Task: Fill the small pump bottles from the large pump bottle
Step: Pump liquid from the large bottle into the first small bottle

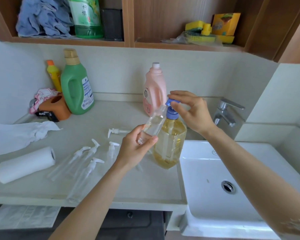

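- Left hand (pixel 134 148): fingers and thumb curled round the lower body of a small clear plastic bottle (pixel 151 125) with no pump fitted, held tilted so its open neck sits just under the blue spout.
- Right hand (pixel 190 110): fingertips resting on top of the blue pump head (pixel 171 101), thumb beside the collar below it; appears poised to press.
- Large clear pump bottle of amber liquid (pixel 170 144): upright on the counter (pixel 128 184) directly below the right hand, touching the held bottle, roughly three-quarters full.
- Held bottle contents: look clear; whether any amber liquid is inside cannot be told.
- Loose white pump top (pixel 115 131): on the counter just beyond the left hand, probably belonging to the held bottle.
- Four further small clear bottles with white pumps (pixel 87 163): lying to the left of the left hand, seemingly empty.
- Progress, as judged: first fill under way; remaining bottles not yet done.
- White paper towel roll (pixel 25 164): far left.
- White sink (pixel 232 179): below the right forearm.
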`<state>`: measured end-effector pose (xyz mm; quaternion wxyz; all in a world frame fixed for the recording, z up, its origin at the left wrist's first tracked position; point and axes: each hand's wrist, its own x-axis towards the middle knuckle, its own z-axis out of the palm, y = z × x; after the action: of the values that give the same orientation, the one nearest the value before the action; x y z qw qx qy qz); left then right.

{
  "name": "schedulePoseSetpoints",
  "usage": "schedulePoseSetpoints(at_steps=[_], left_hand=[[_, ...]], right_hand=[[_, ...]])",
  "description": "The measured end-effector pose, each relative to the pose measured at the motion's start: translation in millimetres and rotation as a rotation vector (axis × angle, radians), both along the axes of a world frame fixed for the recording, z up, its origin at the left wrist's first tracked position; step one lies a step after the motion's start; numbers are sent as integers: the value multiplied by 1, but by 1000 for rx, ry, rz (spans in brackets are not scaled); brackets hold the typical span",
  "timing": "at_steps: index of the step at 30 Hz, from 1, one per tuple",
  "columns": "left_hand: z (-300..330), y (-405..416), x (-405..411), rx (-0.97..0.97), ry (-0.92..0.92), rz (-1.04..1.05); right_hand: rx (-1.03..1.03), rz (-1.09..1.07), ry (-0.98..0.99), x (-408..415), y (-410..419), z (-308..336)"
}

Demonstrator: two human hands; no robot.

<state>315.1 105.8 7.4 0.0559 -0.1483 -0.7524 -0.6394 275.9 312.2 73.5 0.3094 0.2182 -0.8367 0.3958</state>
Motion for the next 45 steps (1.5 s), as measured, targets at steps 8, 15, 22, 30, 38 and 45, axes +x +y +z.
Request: schedulePoseSetpoints(at_steps=[8, 15, 22, 30, 38, 45], left_hand=[[8, 9, 6, 15, 130, 21], [8, 13, 3, 6, 147, 79], [16, 3, 0, -16, 101, -9], [31, 1, -6, 18, 110, -49], [16, 5, -5, 83, 62, -91], [17, 6, -2, 113, 49, -81]], right_hand=[[43, -5, 74, 2, 0, 1], [-117, -58, 175, -1, -12, -25], [-102, -117, 171, 8, -23, -29], [-44, -18, 199, -1, -14, 1], [-211, -103, 289, -7, -30, -36], [-145, -103, 269, 0, -30, -36]])
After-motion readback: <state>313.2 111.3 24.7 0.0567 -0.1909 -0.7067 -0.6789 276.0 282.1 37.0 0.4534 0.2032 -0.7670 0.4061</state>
